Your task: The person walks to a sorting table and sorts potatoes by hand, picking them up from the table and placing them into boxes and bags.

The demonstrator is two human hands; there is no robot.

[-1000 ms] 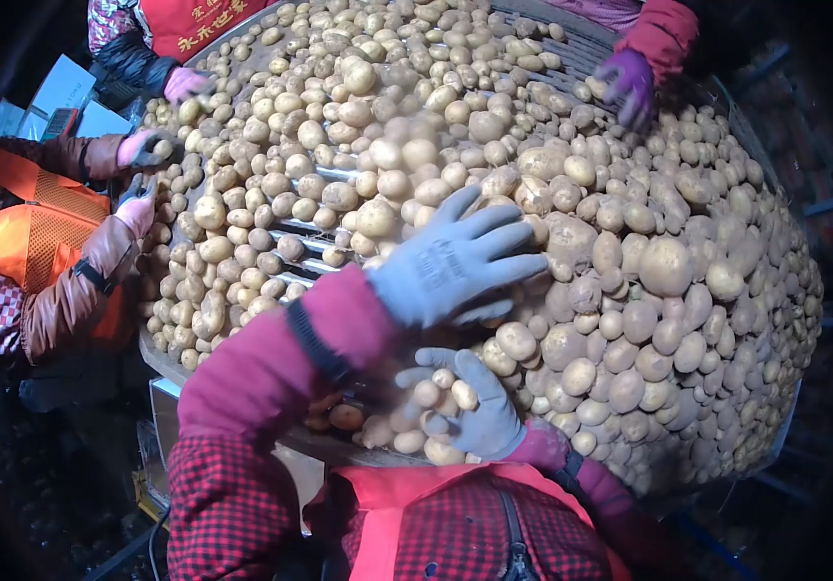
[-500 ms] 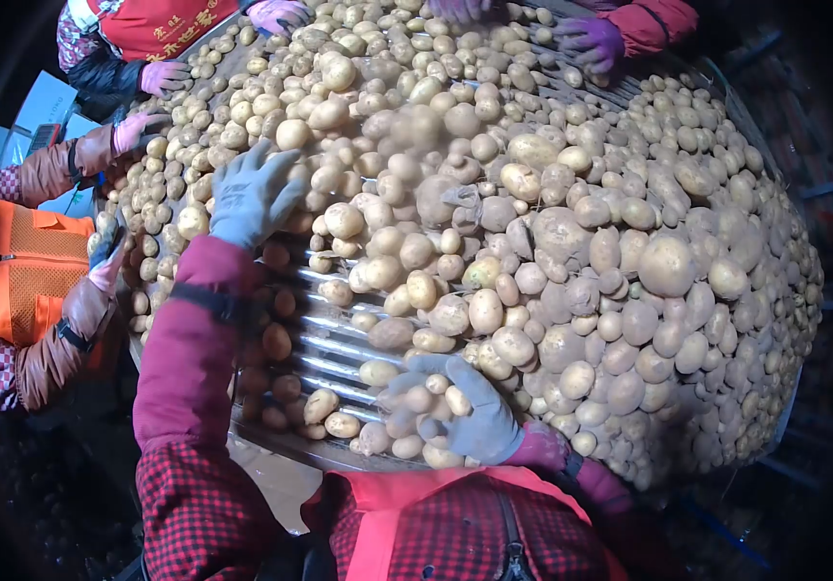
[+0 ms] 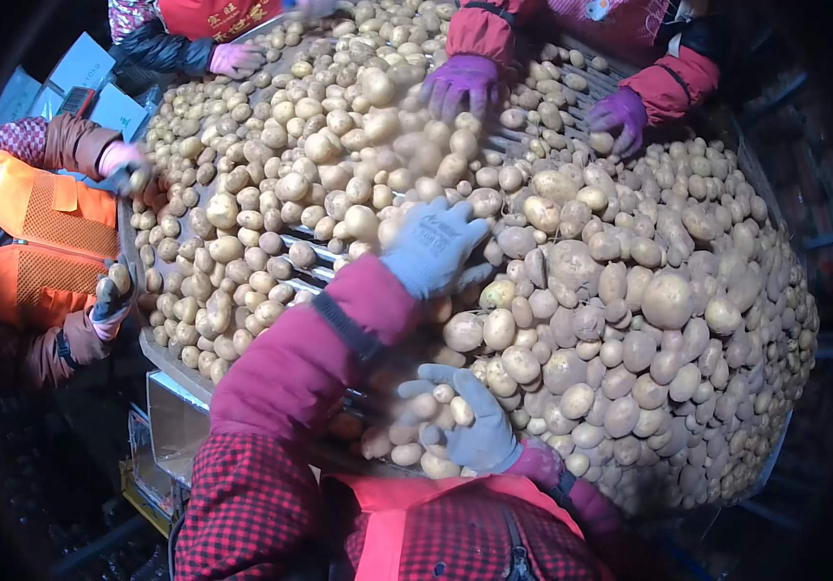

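Observation:
My left hand (image 3: pixel 436 247), in a grey-blue glove, reaches over the middle of the potato heap (image 3: pixel 629 320). Its fingers are spread and rest at the heap's edge; what lies beneath the palm is hidden. Near the front edge, my right hand (image 3: pixel 484 426) in a matching glove has its fingers curled round several small potatoes (image 3: pixel 443 407). Larger potatoes (image 3: pixel 407 453) lie just beside and below it. Part of the slatted metal surface (image 3: pixel 312 261) shows between the potatoes, left of my left hand.
Across the table, purple-gloved hands (image 3: pixel 462 87) of a co-worker touch the potatoes. At the left, a person in an orange vest (image 3: pixel 63 218) holds a potato (image 3: pixel 119 278). Another person's pink-gloved hand (image 3: pixel 235 60) rests at the far edge. A cardboard box (image 3: pixel 176 426) stands below the table's left edge.
My left hand has swept right, from the left side to the middle. Potatoes now cover much of the slats at left. My right hand stays near its place with the small potatoes.

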